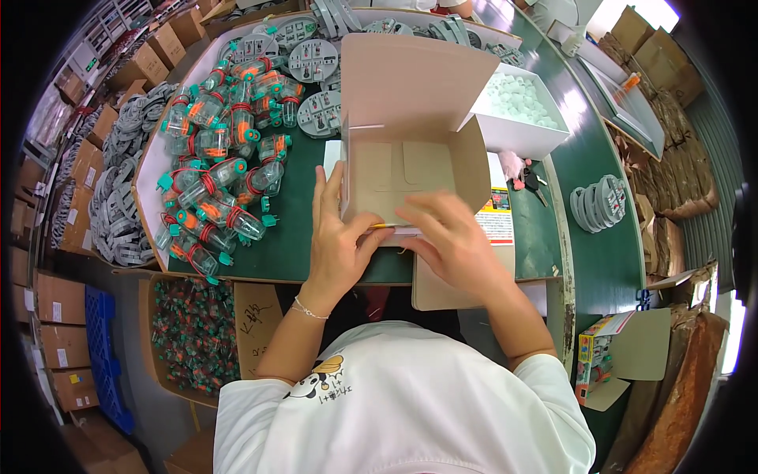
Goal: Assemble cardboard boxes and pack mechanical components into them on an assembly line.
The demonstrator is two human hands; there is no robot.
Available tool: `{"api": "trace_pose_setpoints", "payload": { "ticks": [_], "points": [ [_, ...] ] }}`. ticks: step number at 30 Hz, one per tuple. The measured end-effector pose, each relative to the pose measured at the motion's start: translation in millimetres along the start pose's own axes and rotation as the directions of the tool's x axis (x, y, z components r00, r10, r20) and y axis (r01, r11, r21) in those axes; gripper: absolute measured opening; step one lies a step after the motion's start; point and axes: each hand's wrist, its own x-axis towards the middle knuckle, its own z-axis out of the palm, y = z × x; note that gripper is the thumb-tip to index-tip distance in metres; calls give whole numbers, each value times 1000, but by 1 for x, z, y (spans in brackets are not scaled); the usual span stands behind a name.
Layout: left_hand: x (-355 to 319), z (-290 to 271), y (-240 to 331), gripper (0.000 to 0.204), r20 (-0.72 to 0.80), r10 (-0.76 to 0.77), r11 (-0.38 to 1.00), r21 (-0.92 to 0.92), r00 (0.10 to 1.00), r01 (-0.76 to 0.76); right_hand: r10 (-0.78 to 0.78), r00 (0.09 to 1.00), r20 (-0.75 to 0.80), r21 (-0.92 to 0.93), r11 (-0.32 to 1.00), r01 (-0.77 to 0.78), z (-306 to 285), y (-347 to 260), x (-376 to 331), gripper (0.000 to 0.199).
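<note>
Cardboard box (pixel 410 170), open with lid raised, standing on green surface (pixel 545 237) near front edge. Left hand (pixel 335 241) pressed against box's left side, fingers extended, thumb at front flap. Right hand (pixel 450 237) blurred, curled over front flap, grip impossible to tell. Heap of clear toys with orange and teal parts (pixel 225 170) just left; white bin of pale pieces (pixel 517 107) behind right.

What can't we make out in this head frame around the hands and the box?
- Head view: right hand is motion-blurred, so its grip is unclear.
- Front edge of the cardboard box: covered by both hands; left hand hides the corner.
- Thin yellow-tipped item between the hands: too small to identify.
- Small white parts in the white bin: too small to identify.
</note>
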Motion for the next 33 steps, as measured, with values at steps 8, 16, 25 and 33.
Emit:
{"api": "trace_pose_setpoints", "payload": {
  "ticks": [8,16,25,33],
  "points": [
    [10,-27,13,44,-77,44,998,-49,996,-48,309,257,-915,29,689,-724,-161,129,-91,70],
    [50,-58,-4,30,-268,62,994,-67,961,-83,472,410,-780,-95,559,-824,-165,228,-195,105],
    [160,-28,16,7,679,125,681,472,724,-560,257,501,-827,-361,440,-822,-142,229,-196,116],
    [174,26,1,15,825,-145,501,537,546,-679,368,479,-797,-271,491,-828,-138,223,-188,119]
  ]
}}
